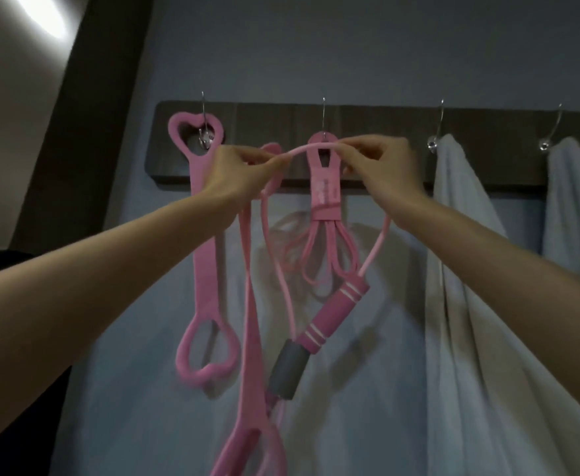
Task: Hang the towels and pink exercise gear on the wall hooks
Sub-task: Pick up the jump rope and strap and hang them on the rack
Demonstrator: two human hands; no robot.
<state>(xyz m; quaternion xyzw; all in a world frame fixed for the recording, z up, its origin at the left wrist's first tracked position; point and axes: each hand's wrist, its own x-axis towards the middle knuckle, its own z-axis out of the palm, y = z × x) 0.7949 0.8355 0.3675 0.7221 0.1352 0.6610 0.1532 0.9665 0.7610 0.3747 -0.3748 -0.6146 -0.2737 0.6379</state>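
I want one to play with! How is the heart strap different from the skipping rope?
The heart strap hangs on a hook; the skipping rope is pinched in the left hand and right hand. The strap is flat and wide; the rope is thin. Both are pink.

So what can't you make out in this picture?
Head view:
- Lettering on the pink tag: blurred.
- Whether the jump rope has caught the second hook: the tag hides the hook's tip.
- The long pink strap, lower end: cut off by the bottom edge.
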